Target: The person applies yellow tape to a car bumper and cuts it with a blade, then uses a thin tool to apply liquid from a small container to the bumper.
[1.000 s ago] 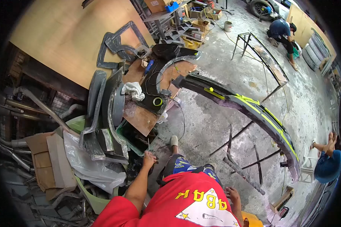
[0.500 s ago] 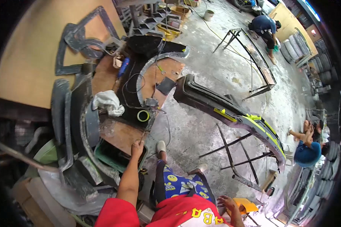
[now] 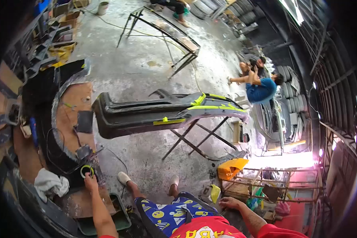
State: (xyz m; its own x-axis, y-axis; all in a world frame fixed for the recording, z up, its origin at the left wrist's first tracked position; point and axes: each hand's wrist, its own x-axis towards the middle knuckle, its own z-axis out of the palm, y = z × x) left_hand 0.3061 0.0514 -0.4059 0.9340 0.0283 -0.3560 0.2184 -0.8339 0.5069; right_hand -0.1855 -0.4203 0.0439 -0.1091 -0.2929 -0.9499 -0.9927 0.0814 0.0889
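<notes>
My left hand (image 3: 91, 184) is at the roll of yellow-green masking tape (image 3: 82, 173), fingers closed on its near edge. The roll is at the near end of a black curved car part (image 3: 53, 156), below a small grey block (image 3: 83, 151). A crumpled white cloth (image 3: 50, 183) lies to the left of this hand. My right hand (image 3: 230, 203) hangs by my right side, fingers loosely bent, with nothing seen in it. A dark bumper (image 3: 142, 115) with yellow-green tape strips rests on a stand in front of me.
The bumper stand's crossed legs (image 3: 180, 139) reach the floor. A dark green bin (image 3: 121, 220) stands by my left leg. An orange piece (image 3: 231, 168) and a rusty metal rack (image 3: 285, 186) are at the right. A person in blue (image 3: 261, 90) sits farther back; another metal stand (image 3: 166, 29) is beyond the bumper.
My view has swung to the right. My left hand has moved from the near edge of the work board to the tape roll and closed on it. My right hand stays by my side.
</notes>
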